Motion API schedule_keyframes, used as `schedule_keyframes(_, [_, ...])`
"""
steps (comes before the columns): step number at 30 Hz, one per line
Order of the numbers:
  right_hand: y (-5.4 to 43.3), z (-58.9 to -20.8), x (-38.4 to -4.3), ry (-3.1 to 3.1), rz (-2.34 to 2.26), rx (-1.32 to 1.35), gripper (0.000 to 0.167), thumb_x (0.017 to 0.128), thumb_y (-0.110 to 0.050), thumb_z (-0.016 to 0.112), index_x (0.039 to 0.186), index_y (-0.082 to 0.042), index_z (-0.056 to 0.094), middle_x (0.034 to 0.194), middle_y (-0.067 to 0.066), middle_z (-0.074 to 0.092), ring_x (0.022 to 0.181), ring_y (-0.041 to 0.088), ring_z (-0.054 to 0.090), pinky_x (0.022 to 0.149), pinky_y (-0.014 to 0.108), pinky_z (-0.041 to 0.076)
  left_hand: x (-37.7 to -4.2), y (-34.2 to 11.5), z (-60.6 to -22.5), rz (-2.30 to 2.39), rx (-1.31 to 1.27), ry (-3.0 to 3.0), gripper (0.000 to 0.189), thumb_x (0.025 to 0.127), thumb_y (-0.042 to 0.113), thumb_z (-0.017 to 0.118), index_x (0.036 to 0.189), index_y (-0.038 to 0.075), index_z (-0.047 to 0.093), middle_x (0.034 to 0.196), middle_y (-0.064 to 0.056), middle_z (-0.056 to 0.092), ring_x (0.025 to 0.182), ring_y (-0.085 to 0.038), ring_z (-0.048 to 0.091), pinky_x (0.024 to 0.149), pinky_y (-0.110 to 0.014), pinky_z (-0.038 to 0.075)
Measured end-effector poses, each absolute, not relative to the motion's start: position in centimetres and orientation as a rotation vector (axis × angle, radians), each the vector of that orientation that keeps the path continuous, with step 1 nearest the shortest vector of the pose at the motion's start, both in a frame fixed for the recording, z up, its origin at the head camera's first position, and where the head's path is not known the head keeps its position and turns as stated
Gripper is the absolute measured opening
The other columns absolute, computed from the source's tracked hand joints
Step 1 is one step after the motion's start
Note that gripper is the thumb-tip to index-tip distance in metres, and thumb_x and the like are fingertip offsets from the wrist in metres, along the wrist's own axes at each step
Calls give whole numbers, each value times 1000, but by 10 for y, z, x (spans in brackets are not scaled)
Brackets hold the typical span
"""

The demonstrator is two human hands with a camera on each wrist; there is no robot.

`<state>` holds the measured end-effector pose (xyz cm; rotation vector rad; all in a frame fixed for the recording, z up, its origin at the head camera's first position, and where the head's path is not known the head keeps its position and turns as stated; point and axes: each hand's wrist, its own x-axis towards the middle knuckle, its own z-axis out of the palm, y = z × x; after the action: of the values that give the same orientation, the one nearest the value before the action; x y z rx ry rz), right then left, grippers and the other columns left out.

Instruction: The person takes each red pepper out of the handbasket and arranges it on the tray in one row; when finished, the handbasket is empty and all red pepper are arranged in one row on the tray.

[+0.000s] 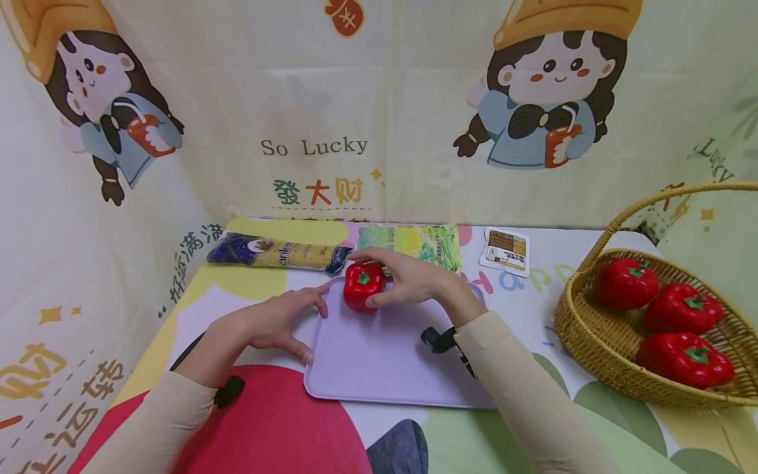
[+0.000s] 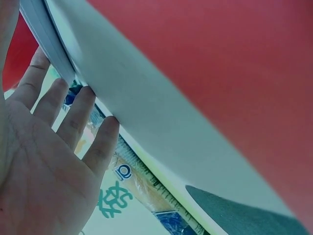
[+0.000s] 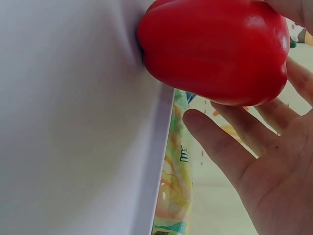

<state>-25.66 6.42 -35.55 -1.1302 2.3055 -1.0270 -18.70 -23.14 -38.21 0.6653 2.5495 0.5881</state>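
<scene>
A red bell pepper with a green stem stands at the far left corner of a lilac tray. My right hand holds this pepper, its thumb on the near side and fingers around the far side. The right wrist view shows the pepper against the tray surface, with the index finger held off it. My left hand is at the tray's left edge, fingers spread and thumb tip at the rim. In the left wrist view its fingers are nearly straight beside the tray edge.
Behind the tray lie a blue-and-yellow pasta packet, a green-and-yellow packet and a small flat brown-and-white packet. At right stands a wicker basket with a tall handle, holding 3 red bell peppers. Printed cloth hangs behind.
</scene>
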Motion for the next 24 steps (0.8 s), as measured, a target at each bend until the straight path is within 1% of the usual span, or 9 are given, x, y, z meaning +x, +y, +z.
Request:
schedule_keyframes(7, [64, -359, -253, 2309, -990, -1115, 91, 80, -19, 86, 157, -23, 37, 151, 0, 45, 138, 18, 43, 98, 36, 57, -186, -231, -384, 599, 632, 2547, 71, 66, 52, 93, 123, 31, 56, 171, -4, 24, 155, -37, 25, 119, -63, 32])
schedule_keyframes(10, [63, -360, -253, 2316, -979, -1123, 92, 80, -18, 86, 157, -20, 36, 150, 0, 46, 137, 19, 43, 98, 37, 57, -186, -230, -383, 599, 640, 2551, 71, 66, 52, 93, 123, 30, 56, 171, -4, 24, 154, -37, 25, 118, -63, 33])
schedule_keyframes(14, [63, -361, -253, 2315, -986, -1129, 89, 82, -17, 84, 158, -18, 36, 150, 0, 46, 137, 19, 44, 100, 37, 56, -187, -230, -384, 588, 653, 2557, 71, 66, 53, 92, 123, 31, 56, 171, -4, 24, 155, -37, 25, 118, -63, 32])
schedule_keyframes(16, [63, -362, -254, 2312, -990, -1138, 88, 84, -17, 83, 158, -18, 36, 151, 0, 46, 138, 19, 44, 101, 38, 55, -187, -230, -385, 591, 647, 2557, 71, 66, 54, 93, 123, 32, 56, 171, -3, 24, 155, -36, 24, 119, -62, 32])
schedule_keyframes(19, [62, -363, -254, 2304, -997, -1150, 87, 84, -18, 82, 158, -19, 35, 151, -1, 45, 138, 18, 43, 102, 39, 55, -187, -231, -385, 595, 653, 2558, 71, 66, 54, 92, 123, 31, 57, 171, -5, 24, 155, -37, 25, 118, -64, 32])
schedule_keyframes(24, [60, -364, -255, 2266, -1037, -1139, 86, 86, -15, 81, 159, -18, 35, 152, 0, 45, 139, 19, 44, 105, 41, 53, -188, -232, -385, 592, 674, 2564, 71, 67, 55, 92, 123, 31, 57, 171, -5, 25, 154, -37, 25, 118, -64, 32])
